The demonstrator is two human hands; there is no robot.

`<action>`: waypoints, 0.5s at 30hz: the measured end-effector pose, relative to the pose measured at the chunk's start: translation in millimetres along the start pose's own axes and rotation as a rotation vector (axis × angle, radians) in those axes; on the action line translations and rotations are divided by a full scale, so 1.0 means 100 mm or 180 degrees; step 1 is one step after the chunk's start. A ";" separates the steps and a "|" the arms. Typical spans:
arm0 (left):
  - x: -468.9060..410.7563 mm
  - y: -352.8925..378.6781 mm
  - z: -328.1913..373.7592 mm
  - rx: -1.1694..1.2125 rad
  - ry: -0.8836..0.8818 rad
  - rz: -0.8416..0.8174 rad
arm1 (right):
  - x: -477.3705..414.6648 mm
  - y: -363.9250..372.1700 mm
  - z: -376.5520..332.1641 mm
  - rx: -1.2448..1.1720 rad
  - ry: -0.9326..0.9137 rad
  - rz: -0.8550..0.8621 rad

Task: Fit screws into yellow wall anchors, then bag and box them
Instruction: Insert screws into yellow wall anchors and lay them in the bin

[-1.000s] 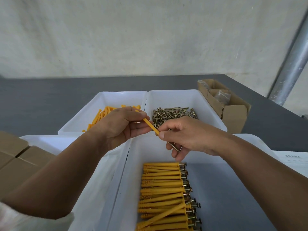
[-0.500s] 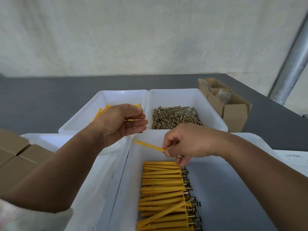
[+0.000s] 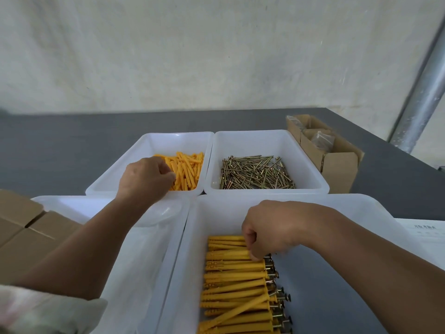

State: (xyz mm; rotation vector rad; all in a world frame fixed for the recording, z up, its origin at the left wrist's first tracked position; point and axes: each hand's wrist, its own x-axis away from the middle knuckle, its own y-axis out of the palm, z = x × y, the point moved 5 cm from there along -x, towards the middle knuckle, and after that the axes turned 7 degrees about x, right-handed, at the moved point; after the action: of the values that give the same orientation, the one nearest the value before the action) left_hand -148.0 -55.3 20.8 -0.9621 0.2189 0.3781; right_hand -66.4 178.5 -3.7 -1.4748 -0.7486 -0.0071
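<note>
1. While our left hand [image 3: 147, 179] is sitting with fingers curled down among the loose yellow anchors [image 3: 186, 172] in the far left tray [image 3: 149, 138], the knuckles are hiding whether it is pinching one. We are risking a grab of several at once, since the anchors are lying crossed over each other.
2. Our right hand [image 3: 267, 232] is resting curled on the row of fitted anchors [image 3: 236, 276] in the near right tray [image 3: 361, 208], fingertips touching the row beside the screw heads [image 3: 271, 267]. Whether it is gripping one, we cannot tell. A careless nudge there could be knocking the row askew; one anchor is already lying slantwise across the lower ones.
3. We are judging that any screw seated only partway is liable to be slipping out during bagging.
4. The screws [image 3: 257, 174] are lying heaped in the far right tray [image 3: 313, 153], so sharp tips are threatening our fingers at the next pick.
5. The cardboard box [image 3: 337, 162] is standing near the right edge of the worktop [image 3: 60, 145], where a stray elbow could be tipping it off.
</note>
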 end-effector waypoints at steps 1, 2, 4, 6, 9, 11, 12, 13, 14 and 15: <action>0.00 0.04 -0.02 -0.0196 0.0022 -0.0118 | 0.00 0.01 0.00 0.0036 -0.0001 -0.0039; 0.00 0.08 -0.05 -0.0353 0.0016 -0.0257 | -0.01 0.02 -0.01 0.0056 -0.0003 -0.0059; 0.00 0.14 -0.10 -0.0592 -0.0037 -0.0486 | -0.01 0.02 -0.01 0.0085 -0.0011 -0.0074; -0.01 0.17 -0.13 -0.0747 -0.0124 -0.0630 | -0.01 0.03 0.00 0.0100 -0.0011 -0.0091; -0.02 0.21 -0.16 -0.0967 -0.0240 -0.0887 | 0.00 0.01 0.01 0.0042 -0.0022 -0.0062; -0.02 0.24 -0.17 -0.1071 -0.0239 -0.1035 | 0.02 -0.04 0.01 -0.0049 -0.0068 0.0041; -0.03 0.25 -0.18 -0.1103 -0.0241 -0.1090 | 0.04 -0.08 0.02 -0.0080 -0.0096 0.0143; -0.03 0.26 -0.18 -0.1134 -0.0257 -0.1131 | 0.06 -0.14 0.02 -0.0117 -0.0125 0.0313; -0.03 0.27 -0.19 -0.1164 -0.0274 -0.1158 | 0.08 -0.21 0.03 -0.0187 -0.0148 0.0564; -0.04 0.27 -0.20 -0.1191 -0.0281 -0.1176 | 0.11 -0.29 0.04 -0.0304 -0.0158 0.0871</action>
State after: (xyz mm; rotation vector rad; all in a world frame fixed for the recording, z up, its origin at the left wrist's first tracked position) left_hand -162.7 -58.5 -9.6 -1.3232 -0.1166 0.1202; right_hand -72.7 182.6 26.5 -1.6639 -0.5873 0.2050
